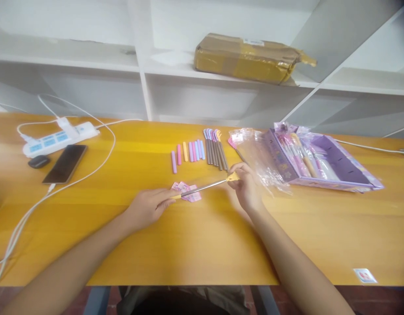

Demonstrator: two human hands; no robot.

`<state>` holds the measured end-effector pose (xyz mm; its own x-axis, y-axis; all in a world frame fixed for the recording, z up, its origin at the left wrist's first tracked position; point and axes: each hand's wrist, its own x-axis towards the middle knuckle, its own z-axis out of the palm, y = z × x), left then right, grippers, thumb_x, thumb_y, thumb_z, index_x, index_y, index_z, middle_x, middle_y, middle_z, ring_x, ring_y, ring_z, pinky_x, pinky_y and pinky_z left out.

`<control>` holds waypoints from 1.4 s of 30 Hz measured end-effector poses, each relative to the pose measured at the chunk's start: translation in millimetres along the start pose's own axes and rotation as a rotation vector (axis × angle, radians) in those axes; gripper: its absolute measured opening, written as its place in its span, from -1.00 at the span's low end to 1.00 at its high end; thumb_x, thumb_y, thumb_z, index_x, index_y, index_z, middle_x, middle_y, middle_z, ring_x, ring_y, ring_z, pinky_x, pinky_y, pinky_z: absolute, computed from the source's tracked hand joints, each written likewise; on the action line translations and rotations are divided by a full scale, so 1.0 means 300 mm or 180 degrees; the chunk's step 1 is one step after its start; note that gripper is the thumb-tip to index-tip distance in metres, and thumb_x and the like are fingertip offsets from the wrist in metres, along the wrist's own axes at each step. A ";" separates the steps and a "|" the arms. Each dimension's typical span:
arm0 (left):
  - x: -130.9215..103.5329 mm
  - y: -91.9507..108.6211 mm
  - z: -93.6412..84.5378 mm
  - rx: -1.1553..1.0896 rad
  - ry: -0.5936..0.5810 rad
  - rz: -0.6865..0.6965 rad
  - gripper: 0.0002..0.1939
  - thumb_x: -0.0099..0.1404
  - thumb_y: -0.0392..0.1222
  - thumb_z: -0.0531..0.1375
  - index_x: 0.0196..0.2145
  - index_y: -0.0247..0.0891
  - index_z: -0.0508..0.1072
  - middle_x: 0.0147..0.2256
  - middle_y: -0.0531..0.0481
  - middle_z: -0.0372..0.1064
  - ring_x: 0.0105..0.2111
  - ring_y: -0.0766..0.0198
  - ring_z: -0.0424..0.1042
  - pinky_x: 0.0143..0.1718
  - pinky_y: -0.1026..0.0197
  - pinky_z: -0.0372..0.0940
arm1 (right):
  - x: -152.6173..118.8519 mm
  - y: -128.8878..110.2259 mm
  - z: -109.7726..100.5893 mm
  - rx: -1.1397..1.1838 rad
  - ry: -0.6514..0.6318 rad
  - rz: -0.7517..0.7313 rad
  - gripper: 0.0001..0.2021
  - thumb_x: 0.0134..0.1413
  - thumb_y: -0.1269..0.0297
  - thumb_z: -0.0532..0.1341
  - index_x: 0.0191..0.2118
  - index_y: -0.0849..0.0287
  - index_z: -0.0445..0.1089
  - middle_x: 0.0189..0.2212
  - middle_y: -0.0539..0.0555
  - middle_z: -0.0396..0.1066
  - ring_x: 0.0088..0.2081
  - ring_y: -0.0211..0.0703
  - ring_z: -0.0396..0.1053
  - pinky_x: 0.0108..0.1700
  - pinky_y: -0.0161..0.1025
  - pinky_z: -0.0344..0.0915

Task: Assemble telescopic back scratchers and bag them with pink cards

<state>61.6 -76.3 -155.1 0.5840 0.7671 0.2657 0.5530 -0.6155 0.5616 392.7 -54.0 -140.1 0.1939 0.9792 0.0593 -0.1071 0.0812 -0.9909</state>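
Observation:
Between my hands, a yellow back scratcher with a metal rod is held over the table, slightly tilted. My left hand is closed around its yellow handle end. At the other end, the fingers of my right hand pinch near the yellow claw-shaped head. Below the rod lie several small pink printed cards, partly covered by it. Beyond my hands is a row of coloured handle tubes. Beside them lie several metal rods with coloured curved heads.
Clear plastic bags and a purple open box of wrapped items stand at the right. On the left are a power strip, a phone and white cables. A taped parcel rests on the shelf. A small card lies near the front edge.

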 end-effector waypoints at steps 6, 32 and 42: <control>0.008 0.033 -0.010 -0.0447 0.0231 -0.0212 -0.68 0.56 -0.08 0.16 0.17 -0.09 0.56 0.08 0.02 0.62 0.01 0.19 0.64 0.10 0.21 0.48 | 0.011 0.020 -0.004 0.0160 -0.0050 -0.0056 -0.84 0.16 0.15 0.25 -0.37 0.08 0.35 -0.58 -0.11 -0.01 -0.57 -0.33 -0.10 -0.52 -0.34 -0.13; -0.004 0.042 -0.028 0.0910 0.0940 0.1037 -0.65 0.53 -0.29 0.20 0.23 -0.23 0.45 -0.18 -0.02 0.65 -0.29 0.27 0.63 -0.27 0.23 0.44 | -0.021 0.041 0.001 0.0191 -0.0529 -0.0167 -0.75 0.34 0.05 0.25 -0.28 0.10 0.38 -0.56 -0.10 0.10 -0.56 -0.33 0.05 -0.50 -0.32 -0.06; -0.005 0.036 -0.032 0.0881 0.1015 0.1233 -0.60 0.48 -0.34 0.25 0.24 -0.27 0.45 -0.13 -0.08 0.66 -0.23 0.22 0.66 -0.20 0.22 0.52 | -0.041 0.066 0.020 -0.0004 -0.0950 -0.0101 -0.65 0.42 -0.09 0.17 -0.23 0.10 0.33 -0.62 -0.15 0.13 -0.61 -0.33 0.10 -0.52 -0.31 0.03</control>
<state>60.8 -82.3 -141.9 0.5905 0.4662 0.6587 0.4944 -0.8542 0.1613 382.4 -63.4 -159.9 -0.0981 0.9875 0.1230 -0.1043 0.1127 -0.9881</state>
